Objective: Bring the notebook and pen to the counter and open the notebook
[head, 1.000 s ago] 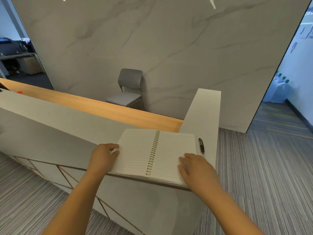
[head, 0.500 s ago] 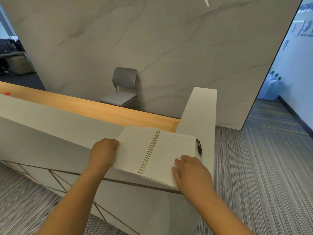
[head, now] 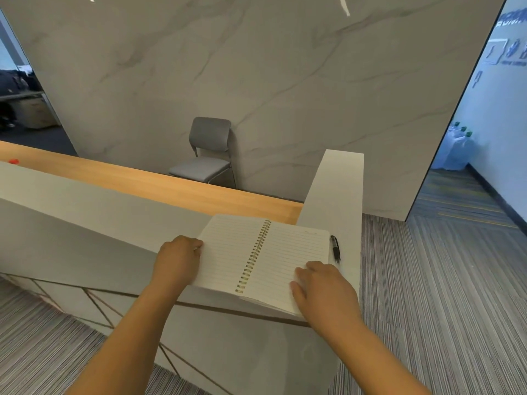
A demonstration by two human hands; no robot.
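Note:
A spiral-bound notebook [head: 265, 259] lies open on the white counter top [head: 336, 195], showing two lined pages; its near right corner juts past the counter's front edge. My left hand [head: 178, 259] grips the outer edge of the left page. My right hand [head: 322, 292] rests palm down on the lower right page, fingers spread. A black pen [head: 335, 248] lies on the counter just beyond the notebook's right edge, untouched.
Behind the white ledge runs a lower wooden desk surface [head: 142, 181] with a small red object [head: 12, 161] at far left. A grey chair [head: 206, 155] stands against the marble wall. Striped carpet [head: 442, 280] spreads to the right, with water bottles [head: 456, 149] by the far wall.
The notebook has rotated slightly, its near right corner now hanging over the counter's front edge. Both hands stayed on its pages. The pen has not moved.

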